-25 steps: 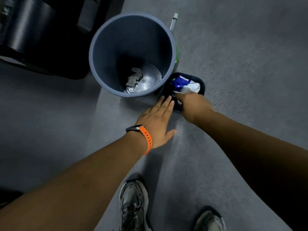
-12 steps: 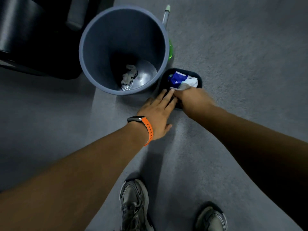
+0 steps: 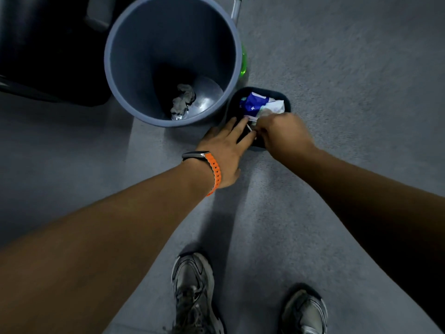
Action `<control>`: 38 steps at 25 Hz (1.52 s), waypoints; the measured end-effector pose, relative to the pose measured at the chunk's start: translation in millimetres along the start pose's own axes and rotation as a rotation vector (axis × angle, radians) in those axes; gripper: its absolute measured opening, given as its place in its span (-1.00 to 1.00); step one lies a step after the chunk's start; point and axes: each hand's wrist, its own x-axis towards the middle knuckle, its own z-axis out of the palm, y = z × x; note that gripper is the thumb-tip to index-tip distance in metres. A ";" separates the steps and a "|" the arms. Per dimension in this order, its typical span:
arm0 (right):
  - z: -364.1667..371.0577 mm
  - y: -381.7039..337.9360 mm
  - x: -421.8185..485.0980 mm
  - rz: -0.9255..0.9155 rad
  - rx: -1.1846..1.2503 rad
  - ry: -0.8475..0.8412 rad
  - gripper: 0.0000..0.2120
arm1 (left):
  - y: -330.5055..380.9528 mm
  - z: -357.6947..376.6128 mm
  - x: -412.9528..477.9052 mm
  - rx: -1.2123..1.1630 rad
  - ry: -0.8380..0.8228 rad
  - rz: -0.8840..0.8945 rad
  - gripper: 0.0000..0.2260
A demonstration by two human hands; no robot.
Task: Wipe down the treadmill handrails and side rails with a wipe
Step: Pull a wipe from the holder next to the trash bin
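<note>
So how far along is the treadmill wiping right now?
One crumpled wipe already lies in the grey bin, so some wiping may be done. In hand: the left hand rests on the black tray while the right hand pinches at the wipes pack in it. No handrail is in view; rails seem left.

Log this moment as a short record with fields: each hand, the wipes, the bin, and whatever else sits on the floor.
left hand: fingers straight, tips resting on the dark tray; orange-strapped watch on the wrist
right hand: fingers curled, gripping the near end of the wipe pack
wipe pack: blue and white, lying in the tray
bin: grey, upright, left of the tray; one crumpled wipe at the bottom
green bottle: behind the bin, mostly hidden
</note>
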 end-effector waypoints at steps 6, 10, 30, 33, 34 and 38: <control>-3.0 -8.3 -16.3 0.313 0.483 0.267 -0.92 | -0.7 -0.9 0.2 0.011 -0.025 0.001 -0.09; 3.8 -21.4 -7.7 0.424 0.550 0.362 -0.94 | 1.1 1.9 0.6 0.016 -0.002 0.008 -0.07; -100.0 -62.4 -104.8 0.376 1.022 0.622 -0.79 | 7.7 -8.2 3.3 0.015 -0.056 -0.032 -0.04; -116.8 -59.1 -120.0 0.371 0.988 0.654 -0.80 | 7.5 -11.0 3.7 0.005 -0.087 -0.040 -0.03; -121.5 -57.3 -125.6 0.364 0.970 0.677 -0.79 | 7.4 -12.0 3.7 0.001 -0.089 -0.040 -0.03; -105.7 -47.6 -125.8 0.506 1.051 0.682 -0.72 | 7.7 -15.1 3.0 -0.009 -0.096 -0.048 -0.03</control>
